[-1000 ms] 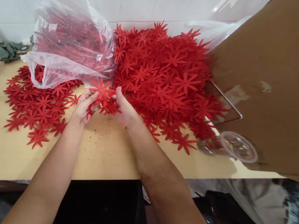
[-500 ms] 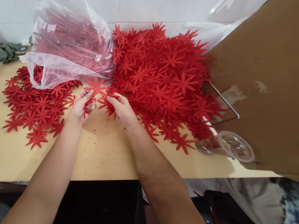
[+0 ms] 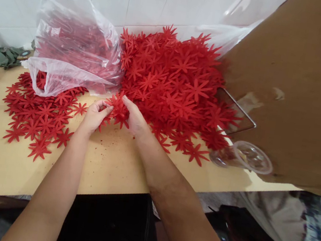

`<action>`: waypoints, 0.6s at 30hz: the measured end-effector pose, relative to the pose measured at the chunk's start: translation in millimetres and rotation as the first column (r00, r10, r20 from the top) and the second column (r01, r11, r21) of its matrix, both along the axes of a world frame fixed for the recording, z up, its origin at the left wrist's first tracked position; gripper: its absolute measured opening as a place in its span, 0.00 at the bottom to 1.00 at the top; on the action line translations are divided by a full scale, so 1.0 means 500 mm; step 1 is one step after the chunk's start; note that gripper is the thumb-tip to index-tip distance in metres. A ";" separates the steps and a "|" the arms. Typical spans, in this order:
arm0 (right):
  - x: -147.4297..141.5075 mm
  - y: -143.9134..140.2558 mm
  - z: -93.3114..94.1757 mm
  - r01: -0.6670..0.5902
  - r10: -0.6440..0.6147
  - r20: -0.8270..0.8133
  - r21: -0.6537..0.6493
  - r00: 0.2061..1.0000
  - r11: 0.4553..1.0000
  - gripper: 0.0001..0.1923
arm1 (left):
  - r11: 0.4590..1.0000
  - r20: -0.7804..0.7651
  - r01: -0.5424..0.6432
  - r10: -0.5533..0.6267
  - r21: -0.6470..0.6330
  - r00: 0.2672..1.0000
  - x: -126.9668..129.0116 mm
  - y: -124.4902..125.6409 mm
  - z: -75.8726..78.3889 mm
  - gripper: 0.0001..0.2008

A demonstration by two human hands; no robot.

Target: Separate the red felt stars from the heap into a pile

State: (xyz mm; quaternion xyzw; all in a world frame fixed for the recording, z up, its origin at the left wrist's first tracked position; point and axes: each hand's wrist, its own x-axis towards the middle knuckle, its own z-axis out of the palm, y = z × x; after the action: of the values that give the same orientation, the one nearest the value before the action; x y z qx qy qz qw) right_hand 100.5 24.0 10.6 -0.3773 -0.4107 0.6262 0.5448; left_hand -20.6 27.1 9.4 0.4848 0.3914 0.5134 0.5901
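In the head view, the left hand's [image 3: 94,116] fingers pinch a bunch of red flower cutouts [image 3: 119,108] above the table [image 3: 113,170]; the right hand [image 3: 135,120] flanks it, fingertips hidden, grip unclear. Light pressure near the centres should spare the slender petals.

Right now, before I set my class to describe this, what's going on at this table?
A person holds a cluster of red star-shaped pieces above the table, the left grip pinching its edge, the right grip against its other side, those fingers mostly hidden. A big heap sits beyond, to the right; a smaller pile lies to the left, partly under a clear plastic bag of red pieces.
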 end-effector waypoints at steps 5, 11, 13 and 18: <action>-0.006 0.000 -0.010 0.025 -0.028 0.088 0.035 0.996 0.999 0.19 | 1.000 -0.038 -0.006 0.005 -0.006 0.999 0.008 0.000 -0.006 0.07; 0.014 0.019 -0.024 0.218 -0.212 0.135 -0.026 0.968 0.976 0.12 | 0.997 0.047 0.021 -0.017 -0.073 0.999 -0.012 -0.004 0.001 0.10; 0.019 0.025 -0.029 0.261 -0.257 0.167 -0.004 0.952 0.965 0.10 | 0.999 0.075 0.019 -0.015 -0.050 0.997 -0.018 -0.003 0.002 0.12; 0.011 0.026 -0.045 0.259 -0.336 0.313 0.264 0.888 0.929 0.06 | 1.000 0.112 -0.011 0.011 -0.005 0.994 -0.016 -0.001 0.004 0.15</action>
State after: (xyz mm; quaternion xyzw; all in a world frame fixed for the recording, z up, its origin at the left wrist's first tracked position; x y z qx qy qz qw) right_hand 105.9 36.9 -11.9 -0.4810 -0.5039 0.4086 0.5897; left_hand -28.6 26.4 11.5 0.4516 0.3616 0.5422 0.6094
